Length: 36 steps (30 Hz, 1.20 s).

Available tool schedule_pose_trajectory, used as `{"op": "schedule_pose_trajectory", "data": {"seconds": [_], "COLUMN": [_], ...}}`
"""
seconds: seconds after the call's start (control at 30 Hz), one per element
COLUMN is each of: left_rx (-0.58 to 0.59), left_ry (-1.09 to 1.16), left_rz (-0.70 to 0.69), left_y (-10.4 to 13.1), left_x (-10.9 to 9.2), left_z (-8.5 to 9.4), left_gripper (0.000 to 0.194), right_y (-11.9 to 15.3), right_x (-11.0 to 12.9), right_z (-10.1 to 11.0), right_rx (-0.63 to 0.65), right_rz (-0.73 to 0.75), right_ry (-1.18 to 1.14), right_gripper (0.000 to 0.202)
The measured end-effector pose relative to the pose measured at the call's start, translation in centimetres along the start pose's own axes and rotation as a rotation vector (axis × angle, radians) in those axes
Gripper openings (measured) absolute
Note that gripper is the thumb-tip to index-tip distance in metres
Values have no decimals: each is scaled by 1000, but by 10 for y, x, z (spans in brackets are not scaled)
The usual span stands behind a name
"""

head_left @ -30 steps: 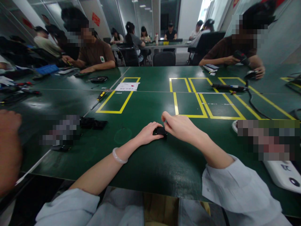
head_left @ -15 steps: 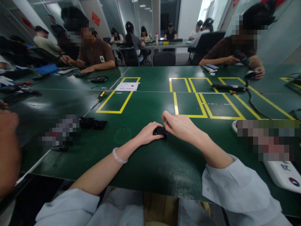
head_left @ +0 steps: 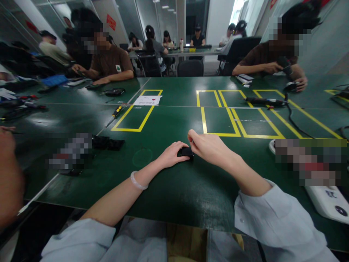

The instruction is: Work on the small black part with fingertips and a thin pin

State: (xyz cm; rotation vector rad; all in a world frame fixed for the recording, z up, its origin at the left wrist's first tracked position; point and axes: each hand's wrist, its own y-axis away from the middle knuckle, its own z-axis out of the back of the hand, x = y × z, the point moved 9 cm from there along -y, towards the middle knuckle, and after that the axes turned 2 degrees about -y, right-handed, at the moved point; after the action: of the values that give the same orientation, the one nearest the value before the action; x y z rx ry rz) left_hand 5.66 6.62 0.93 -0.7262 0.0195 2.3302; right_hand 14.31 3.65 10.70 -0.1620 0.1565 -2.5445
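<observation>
A small black block-like object (head_left: 187,153) rests on the green table (head_left: 169,196) in front of me. My left hand (head_left: 173,154) is closed round its left side, the thumb along the near edge and the fingers over the far side. At the object's right, my right hand (head_left: 203,145) is curled with its fingertips pressed together. Whatever those fingertips hold, if anything, is too small or hidden to make out.
A screwdriver (head_left: 117,111) and a white paper (head_left: 147,100) lie ahead on the left. Black parts (head_left: 109,142) are at the left, a white case (head_left: 325,200) at the right. A black corded tool (head_left: 265,102) lies farther back. A person's arm (head_left: 11,178) reaches in at the left edge.
My hands and the black object are nearly unchanged; my right fingers have shifted very slightly. Across the table, the person at the right has moved the hand with a dark tool a little.
</observation>
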Motion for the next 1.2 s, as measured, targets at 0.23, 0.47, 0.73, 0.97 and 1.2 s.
{"op": "schedule_pose_trajectory", "data": {"seconds": [0.23, 0.47, 0.73, 0.97, 1.2], "left_rx": [-6, 10, -7, 8, 10], "left_ry": [9, 9, 8, 5, 10], "left_rz": [1, -1, -5, 2, 14], "left_y": [0, 0, 0, 0, 0], "left_x": [4, -1, 2, 1, 1], "left_z": [-2, 0, -1, -1, -1], "left_gripper": [35, 37, 35, 37, 37], "right_y": [1, 1, 2, 0, 2], "right_x": [2, 1, 3, 1, 1], "right_z": [3, 1, 3, -1, 0], "right_rx": [11, 10, 6, 30, 24], "right_rz": [-1, 6, 5, 7, 7], "right_ry": [38, 29, 11, 37, 2], "right_gripper": [29, 20, 20, 21, 18]}}
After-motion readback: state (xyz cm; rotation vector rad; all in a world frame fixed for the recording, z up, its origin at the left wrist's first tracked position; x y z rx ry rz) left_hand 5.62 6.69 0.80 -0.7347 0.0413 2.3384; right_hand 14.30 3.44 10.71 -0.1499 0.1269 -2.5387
